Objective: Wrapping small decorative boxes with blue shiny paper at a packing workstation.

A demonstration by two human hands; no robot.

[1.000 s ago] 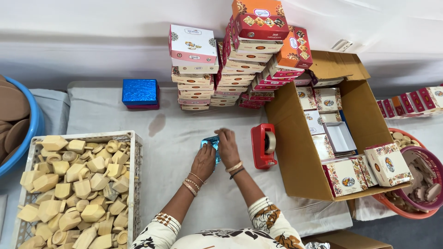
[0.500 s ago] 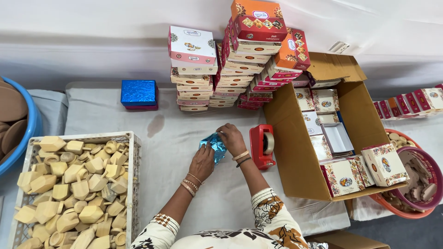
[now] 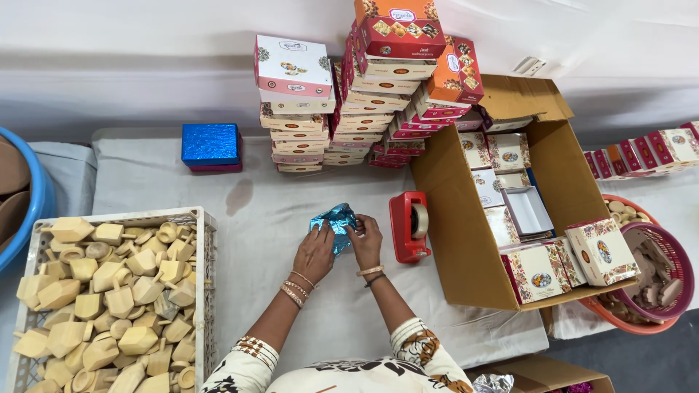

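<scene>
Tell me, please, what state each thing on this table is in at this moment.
Blue foil wrap: crumpled, held by both hands.
Left hand: on the foil.
Right hand: pinching the foil's edge.
Red tape dispenser: standing, untouched, roll loaded.
Cardboard carton: open, partly filled with printed boxes.
White crate: full of wooden pieces.
Blue box: closed.
Stacked boxes: closed, leaning.

We see the scene in bright, even, diffuse light with only soft shadows beneath the stacked boxes (image 3: 342, 102) and the cardboard carton (image 3: 510, 211). The blue foil (image 3: 336, 222) glints. Focus is sharp at centre; straight lines bow slightly towards the frame edges.
</scene>
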